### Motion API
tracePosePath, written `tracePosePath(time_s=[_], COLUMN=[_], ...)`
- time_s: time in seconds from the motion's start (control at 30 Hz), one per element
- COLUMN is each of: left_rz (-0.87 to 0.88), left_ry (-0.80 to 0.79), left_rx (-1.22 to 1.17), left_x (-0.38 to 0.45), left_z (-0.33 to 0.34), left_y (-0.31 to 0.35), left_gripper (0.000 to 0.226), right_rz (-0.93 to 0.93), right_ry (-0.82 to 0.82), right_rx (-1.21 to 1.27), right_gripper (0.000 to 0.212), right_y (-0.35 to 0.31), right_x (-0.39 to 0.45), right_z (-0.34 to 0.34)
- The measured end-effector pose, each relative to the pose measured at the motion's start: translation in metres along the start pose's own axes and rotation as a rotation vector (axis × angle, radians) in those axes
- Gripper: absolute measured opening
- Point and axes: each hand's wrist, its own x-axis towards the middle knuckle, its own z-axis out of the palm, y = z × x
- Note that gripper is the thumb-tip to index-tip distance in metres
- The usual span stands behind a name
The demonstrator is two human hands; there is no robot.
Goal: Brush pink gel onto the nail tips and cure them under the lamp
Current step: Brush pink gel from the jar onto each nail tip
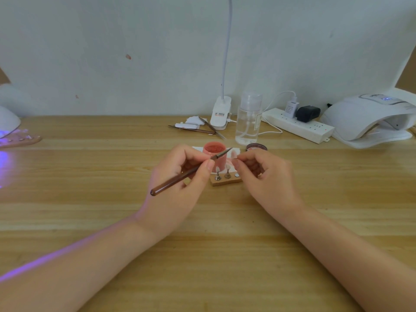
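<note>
My left hand point(180, 176) grips a brown-handled brush point(180, 177), its tip pointing up and right over the open pink gel jar point(213, 154). My right hand point(263, 174) pinches a small clear nail tip point(234, 154) close to the brush tip. In front of the jar lies a small wooden block point(226, 181) with two clear nail tips on metal stands point(222, 173). A white curing lamp point(369, 118) sits at the far right. At the far left edge another lamp point(7, 122) glows violet over a wooden strip point(21, 140) with tips.
The jar's lid point(256, 147) lies to the right of the jar. Behind are a clear pump bottle point(248, 120), a white power strip point(297, 126) with plugs, a clip lamp base point(221, 113), spare brushes and tweezers point(198, 129). The wall stands close behind the wooden table point(202, 244).
</note>
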Motion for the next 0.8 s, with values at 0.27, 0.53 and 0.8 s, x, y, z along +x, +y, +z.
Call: tracePosePath(time_s=[0.27, 0.53, 0.8], left_rz=[0.049, -0.021, -0.052], left_ry=[-0.050, -0.011, 0.007], left_rx=[0.022, -0.010, 0.011], left_x=[-0.0030, -0.0017, 0.0036], left_z=[-0.0026, -0.0001, -0.0056], left_y=[0.0007, 0.0015, 0.0068], left_gripper=[0.013, 0.014, 0.015], right_rz=[0.001, -0.029, 0.025], right_ry=[0.000, -0.002, 0.051], right_rx=[-0.007, -0.033, 0.014], right_gripper=[0.006, 0.005, 0.009], right_y=[0.0012, 0.0024, 0.0077], right_x=[0.0006, 0.0004, 0.0025], right_z=[0.0000, 0.0006, 0.0016])
